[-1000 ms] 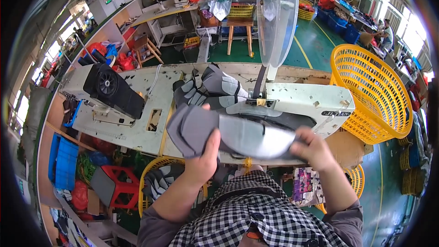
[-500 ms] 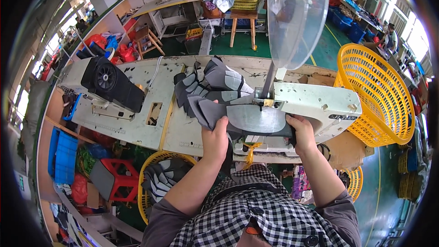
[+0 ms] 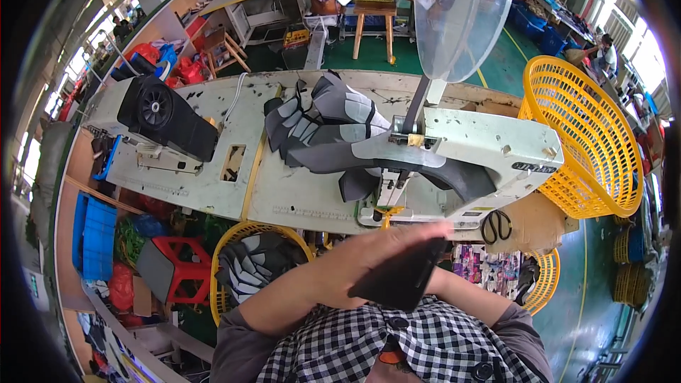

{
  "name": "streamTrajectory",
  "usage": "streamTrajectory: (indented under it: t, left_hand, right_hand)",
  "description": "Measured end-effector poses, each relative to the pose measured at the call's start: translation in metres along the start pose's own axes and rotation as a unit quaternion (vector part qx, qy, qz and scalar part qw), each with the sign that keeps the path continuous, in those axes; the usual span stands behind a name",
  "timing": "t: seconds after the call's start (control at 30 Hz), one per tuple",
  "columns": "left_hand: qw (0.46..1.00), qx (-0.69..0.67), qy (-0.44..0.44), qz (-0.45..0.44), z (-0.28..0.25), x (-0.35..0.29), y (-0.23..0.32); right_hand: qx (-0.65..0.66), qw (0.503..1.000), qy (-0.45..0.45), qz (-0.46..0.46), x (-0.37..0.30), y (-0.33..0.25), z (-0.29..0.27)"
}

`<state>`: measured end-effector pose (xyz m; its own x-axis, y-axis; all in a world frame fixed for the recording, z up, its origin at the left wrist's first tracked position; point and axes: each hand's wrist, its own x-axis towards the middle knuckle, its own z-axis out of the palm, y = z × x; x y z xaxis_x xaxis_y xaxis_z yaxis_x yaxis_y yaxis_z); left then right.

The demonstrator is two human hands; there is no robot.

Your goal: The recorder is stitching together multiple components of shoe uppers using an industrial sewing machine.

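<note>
My left hand (image 3: pixel 369 252) is in front of my chest, fingers smeared by motion and stretched along the upper edge of a flat black piece (image 3: pixel 401 280). The piece lies against that hand; its exact kind is unclear. My right hand is mostly hidden behind it, and only the wrist (image 3: pixel 445 282) shows. Beyond my hands, a grey fabric panel (image 3: pixel 418 158) with a lighter middle lies across the sewing machine (image 3: pixel 489 142), under its needle area. Neither hand touches this panel. To its left, a pile of similar grey pieces (image 3: pixel 323 110) rests on the table.
A large yellow basket (image 3: pixel 535 110) stands at the right of the machine. Another yellow basket (image 3: pixel 215 291) of grey pieces stands below left. Black scissors (image 3: pixel 496 227) lie near the machine's right front. A clear round disc (image 3: pixel 464 14) rises behind the machine. A red stool (image 3: pixel 181 266) is left.
Both hands have left the grey panel and drawn back toward my chest. The panel now lies across the machine. A flat black piece has appeared at my hands.
</note>
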<state>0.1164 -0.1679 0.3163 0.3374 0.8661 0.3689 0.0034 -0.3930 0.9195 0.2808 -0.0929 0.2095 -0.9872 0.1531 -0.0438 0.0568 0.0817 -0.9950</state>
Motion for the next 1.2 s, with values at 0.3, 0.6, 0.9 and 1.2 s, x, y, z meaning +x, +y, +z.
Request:
streamTrajectory:
  t: [0.3, 0.6, 0.9, 1.2]
  left_hand:
    - [0.816, -0.187, 0.531, -0.129, -0.024, 0.000, -0.048]
    - [0.811, -0.228, 0.512, -0.171, -0.022, 0.004, -0.082]
    - [0.758, -0.336, 0.534, -0.164, -0.038, 0.023, -0.102]
    - [0.804, 0.278, 0.022, -0.526, 0.039, -0.164, -0.205]
  right_hand:
    - [0.154, 0.905, 0.392, 0.057, -0.022, -0.068, -0.091]
    - [0.241, 0.840, 0.478, 0.090, -0.005, -0.033, -0.093]
    - [0.219, 0.848, 0.480, 0.053, 0.020, -0.017, -0.110]
    - [0.463, 0.860, 0.212, 0.025, -0.069, 0.067, -0.096]
